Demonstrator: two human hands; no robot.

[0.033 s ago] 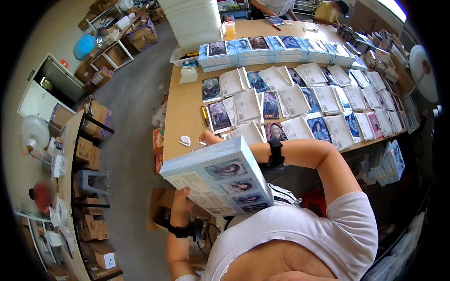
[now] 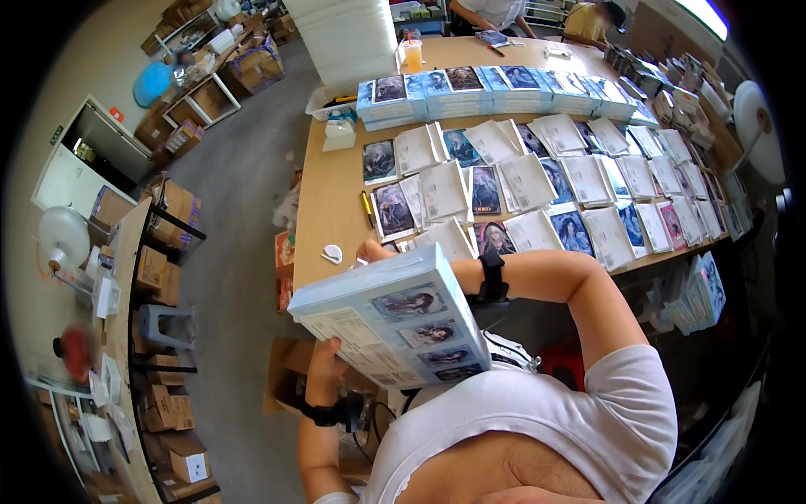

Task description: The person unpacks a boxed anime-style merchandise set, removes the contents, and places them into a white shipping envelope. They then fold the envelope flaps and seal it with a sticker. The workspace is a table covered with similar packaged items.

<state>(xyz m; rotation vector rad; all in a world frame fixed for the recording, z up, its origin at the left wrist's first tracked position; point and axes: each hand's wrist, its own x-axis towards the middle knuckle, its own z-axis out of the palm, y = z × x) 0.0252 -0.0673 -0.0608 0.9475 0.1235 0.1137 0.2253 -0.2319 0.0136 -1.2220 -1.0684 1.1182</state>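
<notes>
A light-blue box (image 2: pixel 401 323), which looks film-wrapped, is tilted up in front of my chest. Its near face has several character pictures and a pale printed label. My left hand (image 2: pixel 327 361) grips the lower left side, thumb on that face and the other fingers mostly hidden. Beyond the box's far top edge is my right hand (image 2: pixel 374 250), fingers curled and partly hidden behind it. A small white bit shows at those fingers, too small to name. A white ring-shaped item (image 2: pixel 332 254) and a yellow-and-black pen (image 2: pixel 368 209) lie on the table nearby.
Rows of picture cards and white packets (image 2: pixel 442 190) cover the wooden table (image 2: pixel 323 189). Behind them stand stacked blue boxes (image 2: pixel 392 109), an orange drink cup (image 2: pixel 412 55) and a tall white stack (image 2: pixel 344 42). Two people sit at the far side. An open carton (image 2: pixel 284 370) is below left.
</notes>
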